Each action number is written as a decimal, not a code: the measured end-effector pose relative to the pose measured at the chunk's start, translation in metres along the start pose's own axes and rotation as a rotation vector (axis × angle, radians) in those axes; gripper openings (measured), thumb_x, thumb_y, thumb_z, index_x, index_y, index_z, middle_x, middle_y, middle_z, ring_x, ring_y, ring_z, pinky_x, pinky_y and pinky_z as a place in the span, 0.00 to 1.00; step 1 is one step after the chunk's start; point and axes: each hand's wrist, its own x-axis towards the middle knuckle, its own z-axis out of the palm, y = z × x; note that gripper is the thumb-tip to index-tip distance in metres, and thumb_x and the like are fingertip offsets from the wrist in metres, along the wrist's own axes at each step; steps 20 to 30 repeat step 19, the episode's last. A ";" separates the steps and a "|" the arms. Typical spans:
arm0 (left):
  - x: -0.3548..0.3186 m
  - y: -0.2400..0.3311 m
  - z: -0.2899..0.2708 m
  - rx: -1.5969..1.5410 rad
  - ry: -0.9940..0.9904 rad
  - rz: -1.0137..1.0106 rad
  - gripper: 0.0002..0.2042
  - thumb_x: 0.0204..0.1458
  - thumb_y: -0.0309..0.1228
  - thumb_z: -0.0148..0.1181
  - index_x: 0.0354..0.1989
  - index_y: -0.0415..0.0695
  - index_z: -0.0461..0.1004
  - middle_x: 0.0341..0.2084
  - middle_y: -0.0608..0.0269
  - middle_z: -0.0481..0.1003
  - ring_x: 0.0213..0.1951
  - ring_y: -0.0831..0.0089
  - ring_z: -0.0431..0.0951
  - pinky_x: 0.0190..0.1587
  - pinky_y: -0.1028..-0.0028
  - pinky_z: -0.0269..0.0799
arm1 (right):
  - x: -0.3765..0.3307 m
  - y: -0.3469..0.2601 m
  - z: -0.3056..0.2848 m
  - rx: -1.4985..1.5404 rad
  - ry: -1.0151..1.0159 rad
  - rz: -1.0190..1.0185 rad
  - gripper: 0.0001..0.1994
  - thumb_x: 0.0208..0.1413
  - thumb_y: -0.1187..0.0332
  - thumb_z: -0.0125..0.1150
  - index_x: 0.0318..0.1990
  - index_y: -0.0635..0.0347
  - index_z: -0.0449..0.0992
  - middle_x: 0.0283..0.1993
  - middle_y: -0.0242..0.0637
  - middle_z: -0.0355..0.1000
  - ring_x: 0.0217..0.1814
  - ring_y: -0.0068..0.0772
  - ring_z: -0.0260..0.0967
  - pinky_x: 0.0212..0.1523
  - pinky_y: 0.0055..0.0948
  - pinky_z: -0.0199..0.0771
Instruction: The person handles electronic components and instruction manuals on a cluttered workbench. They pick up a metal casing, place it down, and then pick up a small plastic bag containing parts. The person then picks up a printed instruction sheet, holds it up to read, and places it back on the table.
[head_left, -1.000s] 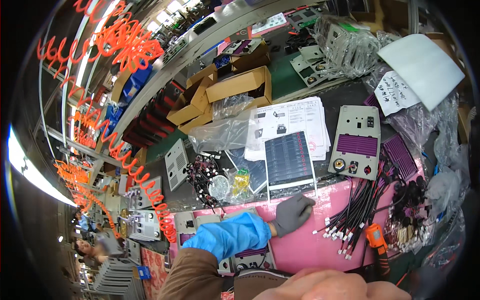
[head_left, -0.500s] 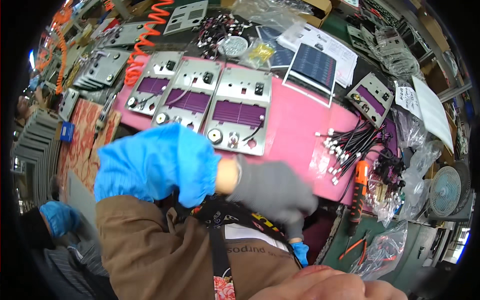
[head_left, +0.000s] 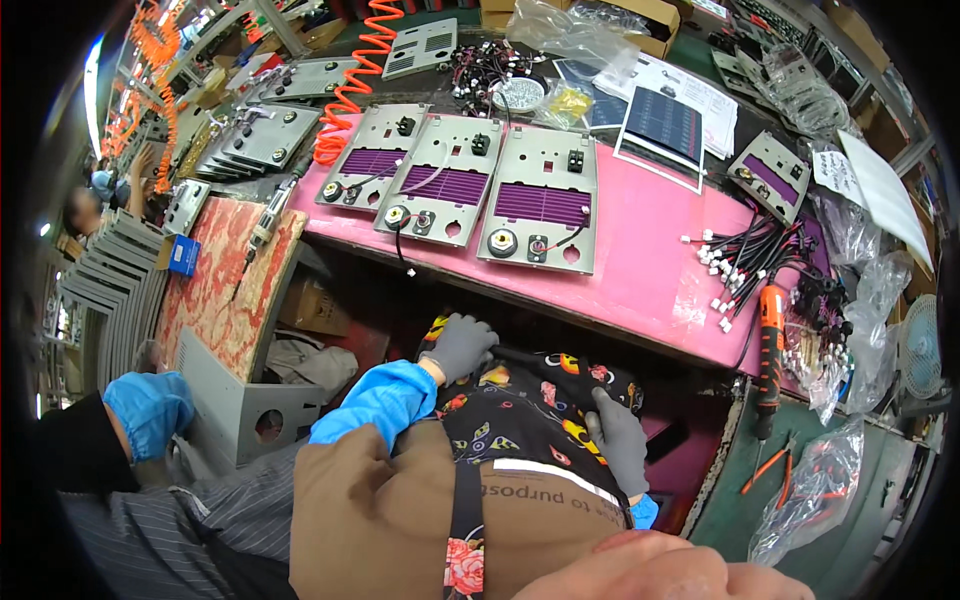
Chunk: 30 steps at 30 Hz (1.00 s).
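My left hand (head_left: 462, 346), in a grey glove with a blue sleeve cover, rests on the dark flowered apron (head_left: 510, 415) over my lap, fingers apart. Against the apron's right side lies my right hand (head_left: 620, 440), also grey-gloved; its visible fingers are extended and hold nothing I can see. Beyond my hands, three metal panels with purple slotted sections stand in a row on the pink work mat: a left panel (head_left: 385, 130), a middle panel (head_left: 457, 150) and a right panel (head_left: 550, 165). Each carries a round fitting and a black connector block. A dark cable hangs off the middle panel.
An orange-and-black power screwdriver (head_left: 770, 350) lies right, beside black cables with white connectors (head_left: 745, 260). Orange-handled pliers (head_left: 770, 468) and plastic bags are nearby. Another panel (head_left: 770, 178) sits back right. Left are a patterned board (head_left: 220, 270) and a co-worker's blue sleeve (head_left: 150, 405).
My left hand has drawn back from in front of my body to the left side of my lap. My view has shifted, showing more of the apron and the space under the table.
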 end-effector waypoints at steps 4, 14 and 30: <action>0.015 -0.020 0.002 -0.278 -0.173 -0.077 0.17 0.50 0.40 0.67 0.47 0.48 0.80 0.36 0.49 0.80 0.41 0.51 0.81 0.45 0.58 0.74 | -0.016 0.002 0.006 -0.013 -0.049 0.046 0.19 0.60 0.64 0.61 0.59 0.56 0.72 0.41 0.44 0.76 0.43 0.49 0.74 0.46 0.44 0.73; -0.001 0.019 -0.109 -0.287 -0.636 -0.228 0.19 0.55 0.42 0.61 0.53 0.50 0.78 0.41 0.52 0.81 0.48 0.57 0.80 0.46 0.59 0.75 | 0.040 -0.031 -0.057 -0.030 0.001 -0.213 0.20 0.54 0.71 0.65 0.55 0.58 0.74 0.42 0.42 0.75 0.45 0.49 0.72 0.47 0.45 0.73; 0.000 0.055 -0.168 -0.464 -0.030 0.137 0.32 0.49 0.50 0.67 0.63 0.49 0.71 0.52 0.55 0.79 0.55 0.57 0.77 0.54 0.61 0.74 | 0.119 -0.052 -0.090 -0.240 0.176 -0.407 0.21 0.53 0.72 0.66 0.56 0.59 0.73 0.43 0.40 0.73 0.46 0.45 0.71 0.49 0.41 0.70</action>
